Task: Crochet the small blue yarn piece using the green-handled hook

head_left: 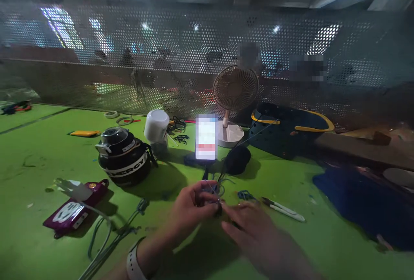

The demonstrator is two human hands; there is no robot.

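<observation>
A thread loop point(211, 190) low in the middle of the frame.
The left hand point(194, 204) pinches it; the right hand point(255, 230) is blurry, so I cannot tell its grip. The thread is thin and loose, so it could slip out or get knotted.

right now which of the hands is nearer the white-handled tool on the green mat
Right. The right hand sits just left of the white-handled tool; the left hand is farther left, pinching thin cord.

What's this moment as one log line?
left hand: holds cord loop | right hand: touching it | nearby: black yarn ball, phone
</observation>
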